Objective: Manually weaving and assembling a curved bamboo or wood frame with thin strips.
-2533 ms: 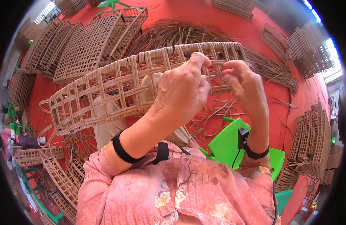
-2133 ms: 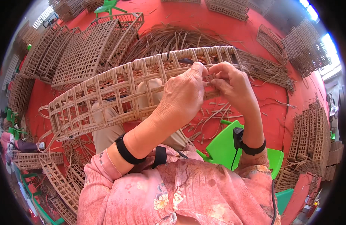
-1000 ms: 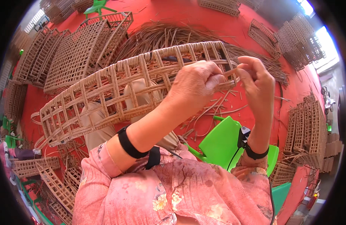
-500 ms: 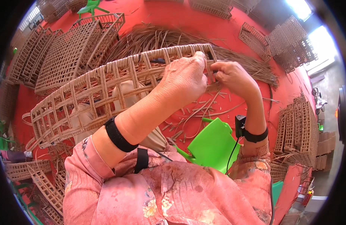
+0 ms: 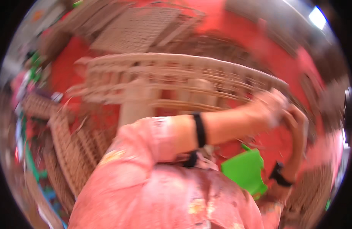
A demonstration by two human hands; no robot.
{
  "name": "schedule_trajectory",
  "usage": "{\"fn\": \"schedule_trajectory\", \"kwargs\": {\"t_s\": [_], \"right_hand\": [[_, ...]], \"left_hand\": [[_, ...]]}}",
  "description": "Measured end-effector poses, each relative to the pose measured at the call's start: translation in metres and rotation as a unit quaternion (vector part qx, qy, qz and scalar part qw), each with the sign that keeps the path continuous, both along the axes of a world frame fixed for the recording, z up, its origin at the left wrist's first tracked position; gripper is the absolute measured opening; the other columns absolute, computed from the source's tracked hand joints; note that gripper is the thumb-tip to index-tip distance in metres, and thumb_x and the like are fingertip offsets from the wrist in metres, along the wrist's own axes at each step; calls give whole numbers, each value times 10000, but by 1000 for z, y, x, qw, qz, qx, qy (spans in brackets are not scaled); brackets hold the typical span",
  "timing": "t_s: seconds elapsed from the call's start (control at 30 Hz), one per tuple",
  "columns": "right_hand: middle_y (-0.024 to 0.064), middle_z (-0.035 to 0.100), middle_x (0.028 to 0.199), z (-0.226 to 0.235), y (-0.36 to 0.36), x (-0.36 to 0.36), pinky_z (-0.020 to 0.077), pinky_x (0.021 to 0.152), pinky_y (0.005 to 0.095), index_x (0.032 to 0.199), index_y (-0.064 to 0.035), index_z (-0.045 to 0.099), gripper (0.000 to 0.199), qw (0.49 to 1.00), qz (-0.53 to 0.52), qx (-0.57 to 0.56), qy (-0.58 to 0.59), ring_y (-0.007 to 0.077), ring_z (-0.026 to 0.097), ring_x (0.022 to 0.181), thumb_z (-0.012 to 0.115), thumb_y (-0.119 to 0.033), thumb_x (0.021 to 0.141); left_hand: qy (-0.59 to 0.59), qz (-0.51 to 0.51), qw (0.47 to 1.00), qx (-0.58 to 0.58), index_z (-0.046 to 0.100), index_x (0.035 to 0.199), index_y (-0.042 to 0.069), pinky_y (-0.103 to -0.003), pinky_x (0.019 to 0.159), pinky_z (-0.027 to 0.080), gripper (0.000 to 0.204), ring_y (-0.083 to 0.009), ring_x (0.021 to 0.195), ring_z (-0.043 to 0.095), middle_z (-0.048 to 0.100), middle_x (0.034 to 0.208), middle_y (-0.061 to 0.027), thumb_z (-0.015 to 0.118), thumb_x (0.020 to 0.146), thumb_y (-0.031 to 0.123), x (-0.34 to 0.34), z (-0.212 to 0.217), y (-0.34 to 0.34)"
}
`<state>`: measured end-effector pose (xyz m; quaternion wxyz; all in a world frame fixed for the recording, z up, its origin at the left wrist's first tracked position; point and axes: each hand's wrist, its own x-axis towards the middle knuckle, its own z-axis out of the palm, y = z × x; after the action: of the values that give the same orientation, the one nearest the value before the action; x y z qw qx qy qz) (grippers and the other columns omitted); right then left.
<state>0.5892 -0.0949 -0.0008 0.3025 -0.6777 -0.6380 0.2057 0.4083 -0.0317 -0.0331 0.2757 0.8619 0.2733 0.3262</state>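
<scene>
A brown wicker basket [image 5: 172, 72] with open lattice sides spans the view in front of me, across my lap. At its right end, my left hand [image 5: 270, 107] is closed at the corner of the rim, though motion smears the fingers. My right hand [image 5: 298, 120] sits just beyond it, close beside the left. Its fingers are too blurred to show whether they pinch a strand. Loose strand ends [image 5: 78, 89] stick out at the basket's left end.
A green plastic chair [image 5: 244, 171] stands on the red floor below my right forearm. More wicker baskets [image 5: 69, 152] lie to the left, and a large woven stack [image 5: 136, 28] stands ahead. A dark heap of strands [image 5: 221, 47] lies behind the basket.
My view has swung left, so the basket and both hands now appear farther right. The basket lies more level in view. My hands have come closer together, and everything is blurred.
</scene>
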Motion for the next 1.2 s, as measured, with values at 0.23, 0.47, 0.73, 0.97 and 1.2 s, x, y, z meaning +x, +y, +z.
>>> {"fn": "schedule_trajectory", "kwargs": {"t_s": [0.23, 0.47, 0.73, 0.97, 1.2], "right_hand": [[-40, 624, 951, -86, -17, 115, 361, 605, 209, 1075, -47, 716, 223, 983, -106, 127, 75, 70, 449, 709, 560, -198, 1021], [4, 668, 1007, -113, -5, 128, 468, 688, 263, 1132, -27, 707, 284, 922, -267, 211, 185, 93, 545, 823, 551, -240, 1028], [19, 674, 1041, -104, -42, 150, 487, 726, 275, 1154, -30, 700, 292, 862, -400, 275, 146, 114, 574, 867, 551, -246, 1027], [33, 679, 1072, -82, -79, 146, 504, 759, 285, 1173, -32, 694, 300, 843, -431, 305, 100, 132, 599, 905, 551, -251, 1026], [47, 684, 1102, -70, -75, 98, 521, 791, 295, 1192, -35, 688, 309, 874, -370, 303, 87, 149, 625, 944, 552, -256, 1025]], "left_hand": [[-98, 19, 985, 142, 605, 892, 12, -439, 808, 442, 199, -324, 919, 558, 535, 940, -137, 675, 735, 113, -56, -8, -23], [-77, 319, 902, 281, 617, 1115, 78, -410, 925, 444, 229, -311, 1064, 563, 590, 1159, -130, 676, 901, 134, -252, -1, -42], [-94, 591, 782, 174, 574, 1210, 25, -383, 976, 456, 309, -283, 1132, 562, 555, 1205, -143, 645, 950, 177, -386, -36, -80], [-284, 462, 836, -79, 615, 1224, 48, -287, 916, 488, 325, -129, 1046, 605, 622, 1146, -55, 683, 943, 195, -415, -46, -47], [-322, 430, 840, -74, 561, 1307, 34, -286, 988, 434, 385, -115, 1101, 555, 616, 1182, -44, 627, 980, 228, -419, -48, -28]]}}
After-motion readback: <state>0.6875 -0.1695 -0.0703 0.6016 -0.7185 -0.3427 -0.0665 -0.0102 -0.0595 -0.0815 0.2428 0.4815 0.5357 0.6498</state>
